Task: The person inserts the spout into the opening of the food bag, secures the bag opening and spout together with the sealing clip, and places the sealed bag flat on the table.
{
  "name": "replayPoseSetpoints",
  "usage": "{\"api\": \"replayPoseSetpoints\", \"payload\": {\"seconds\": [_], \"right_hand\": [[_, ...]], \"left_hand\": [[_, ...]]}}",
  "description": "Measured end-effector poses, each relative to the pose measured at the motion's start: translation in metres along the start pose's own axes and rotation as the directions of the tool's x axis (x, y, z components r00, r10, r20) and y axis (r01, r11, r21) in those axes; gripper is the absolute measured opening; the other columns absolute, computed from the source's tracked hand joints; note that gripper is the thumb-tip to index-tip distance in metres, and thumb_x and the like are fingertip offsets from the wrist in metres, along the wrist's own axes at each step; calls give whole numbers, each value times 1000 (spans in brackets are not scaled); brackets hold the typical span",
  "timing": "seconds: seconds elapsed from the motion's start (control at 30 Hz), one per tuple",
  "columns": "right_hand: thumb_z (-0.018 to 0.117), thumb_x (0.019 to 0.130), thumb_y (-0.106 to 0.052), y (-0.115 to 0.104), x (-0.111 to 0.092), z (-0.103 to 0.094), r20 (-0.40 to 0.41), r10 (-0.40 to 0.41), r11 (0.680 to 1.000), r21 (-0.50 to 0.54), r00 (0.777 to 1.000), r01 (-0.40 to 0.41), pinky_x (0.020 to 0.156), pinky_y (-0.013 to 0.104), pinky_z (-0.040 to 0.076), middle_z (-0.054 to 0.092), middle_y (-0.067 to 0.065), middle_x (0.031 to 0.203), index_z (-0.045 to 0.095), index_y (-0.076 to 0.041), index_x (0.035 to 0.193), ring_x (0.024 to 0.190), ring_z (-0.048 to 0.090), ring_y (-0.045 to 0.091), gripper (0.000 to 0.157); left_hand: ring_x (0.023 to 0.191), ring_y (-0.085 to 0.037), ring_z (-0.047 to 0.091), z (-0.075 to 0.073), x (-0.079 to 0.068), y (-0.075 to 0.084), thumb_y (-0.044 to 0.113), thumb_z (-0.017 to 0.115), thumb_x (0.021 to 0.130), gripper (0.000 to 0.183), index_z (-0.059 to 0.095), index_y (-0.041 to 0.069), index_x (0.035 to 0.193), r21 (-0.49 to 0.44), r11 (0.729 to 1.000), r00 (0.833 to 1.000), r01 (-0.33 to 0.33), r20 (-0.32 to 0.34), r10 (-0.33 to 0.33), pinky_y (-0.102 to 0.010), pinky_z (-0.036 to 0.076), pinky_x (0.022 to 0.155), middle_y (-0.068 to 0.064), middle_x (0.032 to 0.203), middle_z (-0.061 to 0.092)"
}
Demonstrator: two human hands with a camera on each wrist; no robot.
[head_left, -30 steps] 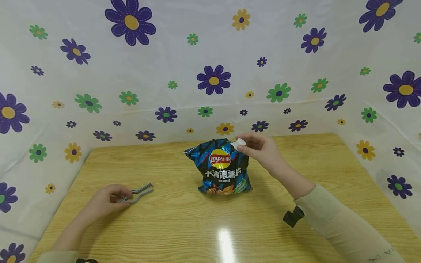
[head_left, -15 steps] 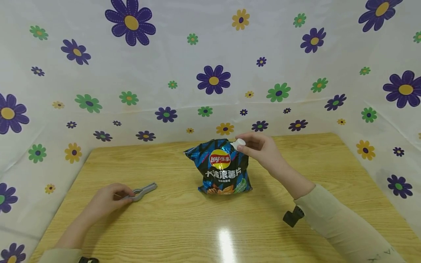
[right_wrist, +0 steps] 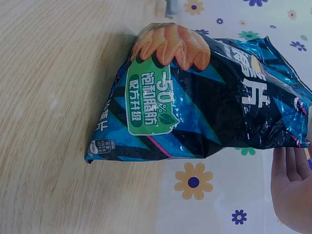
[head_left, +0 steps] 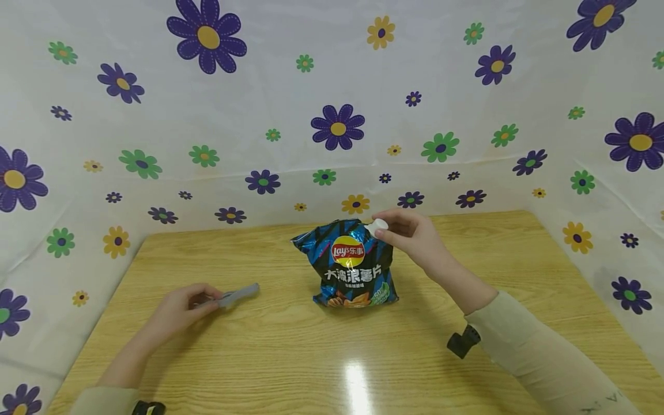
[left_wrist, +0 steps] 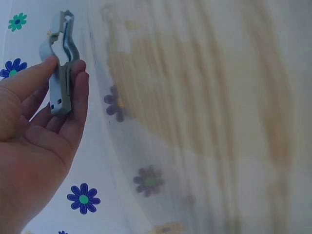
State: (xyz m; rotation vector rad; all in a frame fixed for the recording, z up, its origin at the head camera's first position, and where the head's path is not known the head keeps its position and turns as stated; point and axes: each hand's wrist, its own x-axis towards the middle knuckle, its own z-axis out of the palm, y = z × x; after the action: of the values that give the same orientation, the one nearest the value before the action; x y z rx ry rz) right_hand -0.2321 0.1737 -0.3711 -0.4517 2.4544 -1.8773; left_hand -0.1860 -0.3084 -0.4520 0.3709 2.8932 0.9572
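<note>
My left hand (head_left: 178, 308) pinches a grey plastic bag clip (head_left: 240, 294) a little above the left part of the table. In the left wrist view the clip (left_wrist: 60, 85) points upward, its two long arms close together, between thumb and fingers. A blue and black bag of potato chips (head_left: 353, 274) stands upright near the table's middle. At its top right corner my right hand (head_left: 420, 242) pinches a white, round-ended piece (head_left: 379, 226), whose kind I cannot tell. The right wrist view has the bag (right_wrist: 195, 107) hiding part of that hand (right_wrist: 295, 195).
Beneath everything is a wood-grain table (head_left: 290, 357). A white cloth (head_left: 280, 92) printed with flowers hangs behind it and along both sides. A black strapped device (head_left: 463, 341) sits by the right cuff.
My left hand has moved slightly right and up with the clip. The clip has turned, and its arms, spread apart earlier, now appear nearly in line. Right hand and bag have stayed put.
</note>
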Motion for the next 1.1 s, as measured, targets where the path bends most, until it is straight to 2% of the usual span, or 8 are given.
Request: {"api": "replayPoseSetpoints", "payload": {"seconds": [0.2,0.37,0.6,0.8,0.93,1.03,1.1], "right_hand": [[70,103,-8,0,-1,0,8,7,1000,-3,1000,-7,92,17,59,69,20,131,68,0,134,104,69,8,32],[71,102,-8,-2,-1,0,16,16,1000,-1,1000,-16,91,18,59,69,18,131,68,-1,134,104,69,9,33],[70,103,-8,-1,-1,1,10,12,1000,-6,1000,-12,92,17,59,69,20,131,68,1,134,104,69,10,33],[70,103,-8,1,0,0,8,5,1000,-6,1000,-5,92,17,58,69,22,131,68,1,134,105,69,10,32],[70,103,-8,1,0,0,8,3,1000,-10,1000,-3,93,17,58,69,22,131,68,1,134,104,69,8,32],[70,103,-8,1,0,0,5,0,1000,-11,1000,0,92,17,58,69,22,130,68,1,134,103,69,8,32],[70,103,-7,2,0,-1,3,-3,1000,-14,1000,3,92,17,58,69,22,130,68,1,134,103,69,8,32]], "left_hand": [[91,0,70,-1,4,9,8,71,102,17,72,2,118,-143,990,999,4,37,2,-19,60,79,-14,111,77],[89,-3,70,-5,10,20,3,68,103,15,70,-2,117,-232,972,998,-47,34,57,-21,62,77,-22,117,73],[87,1,64,-17,20,47,-2,67,102,14,70,-3,115,-245,961,991,-128,14,135,-22,61,75,-20,117,71],[95,6,64,-33,29,66,-4,66,102,13,69,-1,115,-231,953,979,-196,17,205,-18,62,80,-24,123,70],[100,6,64,-48,34,79,-2,65,103,12,70,1,113,-196,953,971,-232,8,238,-16,61,83,-19,123,69],[98,5,64,-59,37,87,0,66,103,10,71,5,111,-136,956,966,-260,-18,260,-16,60,81,-12,119,68],[97,5,64,-64,41,92,-1,67,102,10,71,4,110,-115,950,957,-291,-37,289,-14,60,81,-11,119,69]]}}
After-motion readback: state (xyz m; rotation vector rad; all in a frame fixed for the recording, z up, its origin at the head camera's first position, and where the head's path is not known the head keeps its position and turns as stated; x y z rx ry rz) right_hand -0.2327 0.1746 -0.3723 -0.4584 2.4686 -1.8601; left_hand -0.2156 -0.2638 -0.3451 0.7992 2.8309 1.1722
